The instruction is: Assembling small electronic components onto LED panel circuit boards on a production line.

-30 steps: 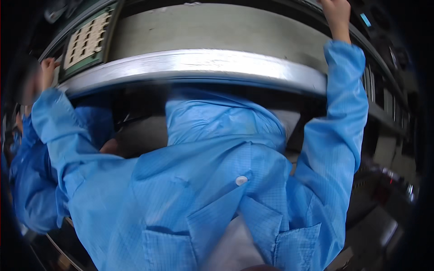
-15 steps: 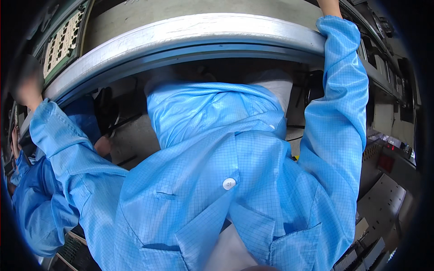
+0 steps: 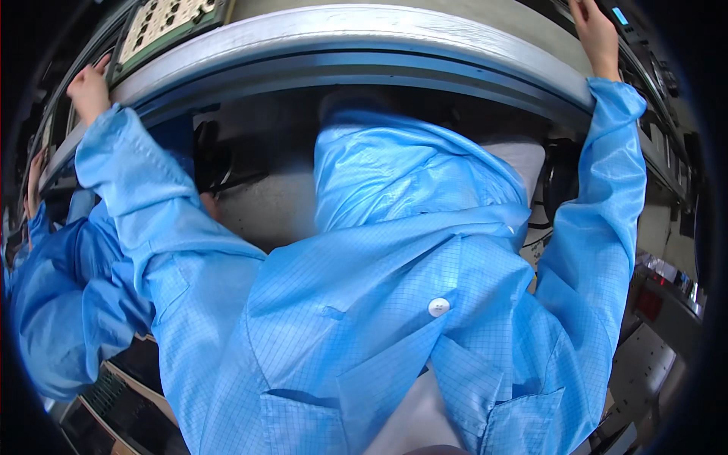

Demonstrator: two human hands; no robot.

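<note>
My left hand (image 3: 89, 92) is at the far left, over the bench's front edge and beside the near left corner of a dark green tray. Its fingers are bent and closed, one reaching to the tray's edge; what they hold cannot be made out. On the tray lies a pale board (image 3: 161, 29) with rows of black parts or openings. My right hand (image 3: 597, 39) is raised at the upper right, over the bench's right part. Its fingers point away from me, pressed together, and the picture's rim cuts off their tips. Whatever they grip is hidden.
A worn metal rail (image 3: 341, 29) runs along the front of the grey bench top. Close on my left sits a co-worker in a blue sleeve (image 3: 64, 296). Dark equipment lines the right side, with a metal plate (image 3: 644, 371) at the lower right.
The view has shifted, so the tray and my body appear farther right. My right hand has come down into view, nearer the bench's front. My left hand, blurred before, is now clear beside the tray.
</note>
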